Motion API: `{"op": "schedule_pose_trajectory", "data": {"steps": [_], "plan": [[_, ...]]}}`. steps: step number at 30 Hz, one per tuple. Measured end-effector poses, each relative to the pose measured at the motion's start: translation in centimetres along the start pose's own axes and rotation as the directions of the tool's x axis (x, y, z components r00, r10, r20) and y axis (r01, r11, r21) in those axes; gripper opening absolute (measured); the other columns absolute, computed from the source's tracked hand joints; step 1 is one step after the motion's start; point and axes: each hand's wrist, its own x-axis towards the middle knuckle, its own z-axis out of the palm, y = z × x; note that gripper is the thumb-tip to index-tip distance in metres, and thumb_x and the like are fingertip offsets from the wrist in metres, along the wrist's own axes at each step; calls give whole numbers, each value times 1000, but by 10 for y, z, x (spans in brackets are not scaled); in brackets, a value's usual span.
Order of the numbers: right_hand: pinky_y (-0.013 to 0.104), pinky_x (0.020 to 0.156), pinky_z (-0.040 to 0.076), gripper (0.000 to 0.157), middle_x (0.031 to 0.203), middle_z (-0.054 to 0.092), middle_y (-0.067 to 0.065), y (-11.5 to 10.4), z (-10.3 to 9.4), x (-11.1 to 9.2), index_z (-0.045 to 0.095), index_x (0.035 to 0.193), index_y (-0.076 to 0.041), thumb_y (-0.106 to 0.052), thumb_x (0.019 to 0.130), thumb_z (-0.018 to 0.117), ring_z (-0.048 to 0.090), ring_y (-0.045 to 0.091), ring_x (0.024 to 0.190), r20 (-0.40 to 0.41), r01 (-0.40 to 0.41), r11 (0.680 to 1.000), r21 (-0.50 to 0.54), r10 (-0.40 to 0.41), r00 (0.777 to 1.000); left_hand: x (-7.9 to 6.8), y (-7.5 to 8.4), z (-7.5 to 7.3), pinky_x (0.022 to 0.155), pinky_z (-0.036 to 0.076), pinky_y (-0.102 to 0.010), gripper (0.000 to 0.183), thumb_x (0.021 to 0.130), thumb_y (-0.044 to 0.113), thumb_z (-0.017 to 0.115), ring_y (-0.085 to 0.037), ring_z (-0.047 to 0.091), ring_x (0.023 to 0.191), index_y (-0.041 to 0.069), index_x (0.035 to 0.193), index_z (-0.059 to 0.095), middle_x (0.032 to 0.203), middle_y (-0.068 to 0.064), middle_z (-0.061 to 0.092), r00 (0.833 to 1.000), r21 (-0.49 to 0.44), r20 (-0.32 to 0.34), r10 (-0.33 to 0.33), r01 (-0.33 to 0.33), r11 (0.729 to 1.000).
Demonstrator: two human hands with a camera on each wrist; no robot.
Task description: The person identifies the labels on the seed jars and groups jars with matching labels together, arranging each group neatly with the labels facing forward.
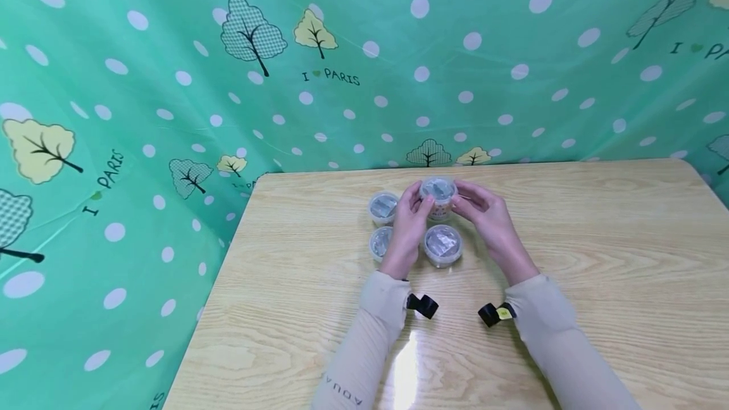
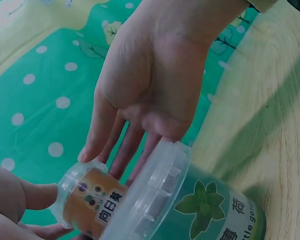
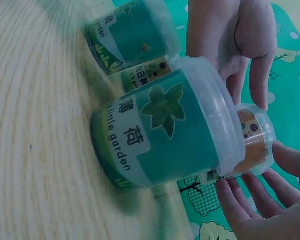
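Both hands hold a small lidded plastic tub with an orange label [image 2: 96,200] between them. My left hand [image 1: 409,223] grips its left side and my right hand [image 1: 494,220] its right side, thumbs near the lid [image 1: 438,188]. The tub is upright, raised behind a teal tub with a mint-leaf label [image 3: 155,127] that stands on the table. In the head view, a back-left tub [image 1: 383,206] and a front-left tub [image 1: 380,242] stand beside my left hand, which partly covers the front one. Grey packets show through the clear lids.
The wood-grain table [image 1: 273,296] reaches back to a green polka-dot curtain [image 1: 353,100] with printed trees. A black wrist camera [image 1: 427,306] sits on the left sleeve and another black camera [image 1: 488,314] on the right one.
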Motion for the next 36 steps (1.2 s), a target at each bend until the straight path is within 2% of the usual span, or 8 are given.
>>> {"op": "schedule_pose_trajectory", "data": {"steps": [5, 12, 24, 30, 33, 36], "plan": [[22, 101, 49, 54, 148, 48, 17, 4, 0, 3, 44, 147, -5, -21, 99, 61, 56, 18, 126, 16, -21, 1000, -5, 21, 1000, 4, -3, 0, 117, 35, -34, 52, 101, 16, 55, -23, 43, 139, 11, 150, 39, 152, -10, 45, 999, 16, -14, -33, 34, 999], [18, 102, 47, 55, 149, 47, 15, 13, -3, 6, 42, 149, -7, -17, 99, 62, 50, 27, 134, 24, -55, 998, -39, 56, 998, 6, -9, 3, 119, 33, -36, 53, 102, 14, 53, -24, 41, 141, 10, 152, 36, 154, -11, 42, 997, 84, -35, -62, 64, 994], [19, 102, 47, 50, 147, 49, 18, 21, -3, 9, 45, 146, -3, -7, 98, 59, 49, 30, 135, 12, -65, 995, -75, 66, 998, 8, -15, 12, 120, 31, -41, 50, 104, 11, 46, -31, 37, 143, 7, 152, 33, 153, -19, 39, 995, 163, -82, -64, 76, 984], [18, 103, 46, 50, 147, 49, 17, 22, -4, 9, 44, 146, -3, -7, 98, 59, 48, 29, 135, 13, -85, 992, -92, 86, 996, 8, -20, 14, 121, 29, -41, 49, 105, 11, 44, -30, 37, 143, 7, 152, 33, 154, -19, 39, 993, 179, -91, -70, 85, 980], [20, 105, 46, 50, 147, 49, 18, 22, -4, 8, 44, 146, -3, -7, 98, 59, 48, 30, 135, 8, -75, 991, -113, 76, 997, 8, -21, 15, 121, 29, -41, 48, 105, 13, 44, -30, 37, 143, 7, 152, 33, 154, -20, 39, 993, 177, -92, -69, 85, 980], [30, 110, 44, 48, 146, 50, 18, 21, -5, 6, 46, 145, -3, -10, 99, 58, 48, 30, 135, -4, -48, 985, -165, 48, 999, 8, -21, 15, 121, 29, -41, 49, 105, 14, 44, -31, 37, 143, 7, 152, 33, 154, -19, 39, 993, 182, -96, -65, 82, 980]]}}
